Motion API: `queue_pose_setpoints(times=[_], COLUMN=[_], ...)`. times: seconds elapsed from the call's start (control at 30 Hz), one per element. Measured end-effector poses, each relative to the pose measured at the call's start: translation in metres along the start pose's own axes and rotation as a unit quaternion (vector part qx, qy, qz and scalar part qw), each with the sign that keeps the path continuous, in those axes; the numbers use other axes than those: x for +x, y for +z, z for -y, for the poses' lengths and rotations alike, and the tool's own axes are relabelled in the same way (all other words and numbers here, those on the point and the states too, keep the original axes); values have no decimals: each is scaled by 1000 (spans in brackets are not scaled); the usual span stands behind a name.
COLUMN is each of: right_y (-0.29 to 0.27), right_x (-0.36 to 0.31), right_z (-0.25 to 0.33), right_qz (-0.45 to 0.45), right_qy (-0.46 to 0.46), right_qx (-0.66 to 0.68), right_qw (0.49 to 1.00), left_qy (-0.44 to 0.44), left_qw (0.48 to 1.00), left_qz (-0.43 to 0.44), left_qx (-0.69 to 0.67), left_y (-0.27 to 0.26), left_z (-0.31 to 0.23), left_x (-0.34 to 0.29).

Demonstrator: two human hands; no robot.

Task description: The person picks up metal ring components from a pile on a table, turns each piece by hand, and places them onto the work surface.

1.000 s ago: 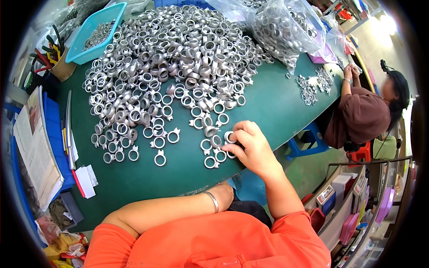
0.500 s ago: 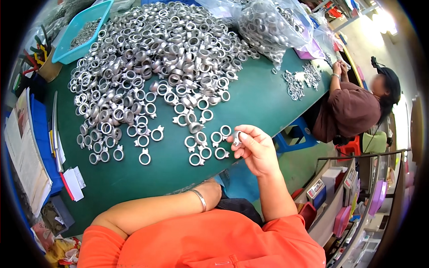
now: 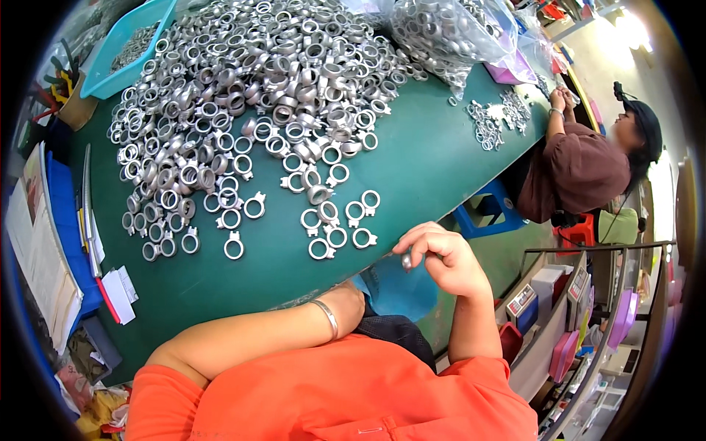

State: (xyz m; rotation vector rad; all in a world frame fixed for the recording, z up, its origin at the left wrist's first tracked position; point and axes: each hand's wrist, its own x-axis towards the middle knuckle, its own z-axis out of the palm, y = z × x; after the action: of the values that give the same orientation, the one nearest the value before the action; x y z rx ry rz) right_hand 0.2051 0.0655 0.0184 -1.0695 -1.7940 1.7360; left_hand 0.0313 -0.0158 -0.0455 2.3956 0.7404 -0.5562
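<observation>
My right hand (image 3: 447, 259) is raised off the table's front edge, above a blue cloth or bag (image 3: 401, 290). Its fingers are curled, and a small grey metal ring (image 3: 406, 262) shows edge-on at the fingertips. My left hand (image 3: 347, 303), below a silver bangle, rests at the table edge beside the blue material; its fingers are hidden. Closest to my hands on the green table lie several loose metal rings with small lugs (image 3: 360, 238). Behind them spreads a large heap of the same rings (image 3: 265, 81).
A turquoise tray (image 3: 163, 45) of small parts stands at the far left, near a holder of pliers (image 3: 77, 110). Papers and blue trays (image 3: 70, 242) line the left edge. A clear bag of rings (image 3: 448, 37) lies at the back. Another person (image 3: 577, 173) sits at the right.
My right hand has moved right and toward me, away from the loose rings, and its fingers have curled downward. My left hand stays at the table edge. The view has shifted slightly.
</observation>
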Motion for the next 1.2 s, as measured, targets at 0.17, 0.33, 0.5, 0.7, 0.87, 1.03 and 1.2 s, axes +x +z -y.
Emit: queue_pose_setpoints(times=[0.17, 0.33, 0.5, 0.7, 0.87, 1.03, 1.2], right_y=[34, 36, 28, 19, 14, -1, 20], right_x=[23, 29, 12, 7, 2, 1, 35], right_z=[1, -15, -20, -18, -15, -14, -1], right_qz=[-85, -83, -95, -68, -45, -27, -147], right_qy=[-205, -239, -16, 59, 78, -85, -220], right_qx=[-327, -362, 148, 296, 374, -53, -318], right_qw=[919, 897, 984, 951, 923, 995, 910], left_qy=[-22, -35, -27, -17, -2, -10, -25], left_qw=[999, 998, 998, 998, 1000, 1000, 998], left_qz=[-31, 5, 26, 51, 20, -10, -44], left_qx=[-31, -52, -42, -23, -6, -23, -25], left_y=[2, 1, -2, -5, -3, 6, 7], left_z=[-1, -3, -2, 0, 1, 0, -1], left_x=[2, 4, 3, 1, 0, 2, 3])
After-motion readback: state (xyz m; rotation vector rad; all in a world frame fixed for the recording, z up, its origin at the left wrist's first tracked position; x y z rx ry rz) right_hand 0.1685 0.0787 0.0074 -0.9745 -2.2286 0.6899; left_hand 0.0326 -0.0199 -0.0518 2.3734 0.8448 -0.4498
